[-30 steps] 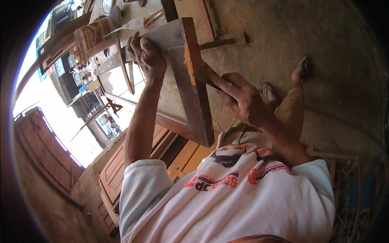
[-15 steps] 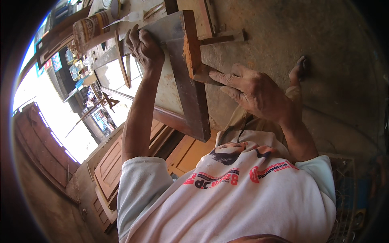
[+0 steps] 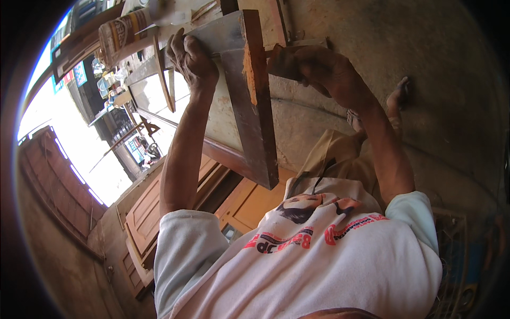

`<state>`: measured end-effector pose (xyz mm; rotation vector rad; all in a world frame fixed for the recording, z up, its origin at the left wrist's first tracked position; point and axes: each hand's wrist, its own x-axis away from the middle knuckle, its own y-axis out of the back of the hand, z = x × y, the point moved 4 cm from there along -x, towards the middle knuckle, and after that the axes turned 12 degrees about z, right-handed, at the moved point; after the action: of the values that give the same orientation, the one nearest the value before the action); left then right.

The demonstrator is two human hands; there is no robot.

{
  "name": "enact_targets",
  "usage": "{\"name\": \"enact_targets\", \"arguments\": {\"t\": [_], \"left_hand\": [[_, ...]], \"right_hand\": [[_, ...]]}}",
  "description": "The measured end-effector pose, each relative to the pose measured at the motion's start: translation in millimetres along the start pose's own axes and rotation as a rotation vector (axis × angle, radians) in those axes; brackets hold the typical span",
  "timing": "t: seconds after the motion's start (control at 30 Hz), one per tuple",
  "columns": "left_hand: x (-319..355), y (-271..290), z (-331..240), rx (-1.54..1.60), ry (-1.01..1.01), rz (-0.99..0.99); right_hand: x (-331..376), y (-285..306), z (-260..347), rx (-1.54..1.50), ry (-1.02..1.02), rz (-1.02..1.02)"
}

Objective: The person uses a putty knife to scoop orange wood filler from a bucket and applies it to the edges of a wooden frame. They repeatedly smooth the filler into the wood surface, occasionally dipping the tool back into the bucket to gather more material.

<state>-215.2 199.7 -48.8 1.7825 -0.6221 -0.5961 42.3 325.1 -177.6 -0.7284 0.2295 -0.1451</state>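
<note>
A dark brown wooden frame [image 3: 249, 135] with a pale inset stands tilted in front of me, its narrow edge turned to the right. Orange-brown filler [image 3: 249, 74] lies in a rough strip along that edge. My left hand [image 3: 192, 59] is closed over the frame's upper part, its fingers wrapped round the wood. Beside the far end of the edge, my right hand [image 3: 321, 69] is closed on a flat brown scraper-like blade [image 3: 283, 63]. The blade is close to the edge; I cannot tell whether it touches. Shadow hides part of the right fingers.
A wooden bar [image 3: 305, 42] sticks out behind the right hand. Left of the frame are a brown-labelled container [image 3: 121, 34] and thin wooden strips [image 3: 163, 72]. Panelled wooden doors [image 3: 151, 215] lean at the lower left. My foot [image 3: 397, 95] rests on the concrete floor.
My right hand has moved away from me along the edge, its fingers now curled rather than stretched. The filler strip looks narrower. My left hand keeps its hold on the frame.
</note>
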Motion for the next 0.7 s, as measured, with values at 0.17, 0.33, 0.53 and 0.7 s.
{"name": "enact_targets", "arguments": {"t": [0.17, 0.33, 0.53, 0.7], "left_hand": [[4, 2, -1, -0.01, 0.004, 0.002], [3, 0, 6, 0.001, 0.009, 0.012], [4, 2, 5, 0.002, 0.033, -0.006], [4, 3, 4, -0.002, 0.037, -0.009]], "right_hand": [[-22, 6, -4, 0.164, -0.019, 0.015], [-33, -3, -26, 0.124, -0.072, 0.03], [-6, -29, -24, 0.18, -0.15, 0.196], [-2, -23, -4, 0.188, -0.122, 0.021]]}}
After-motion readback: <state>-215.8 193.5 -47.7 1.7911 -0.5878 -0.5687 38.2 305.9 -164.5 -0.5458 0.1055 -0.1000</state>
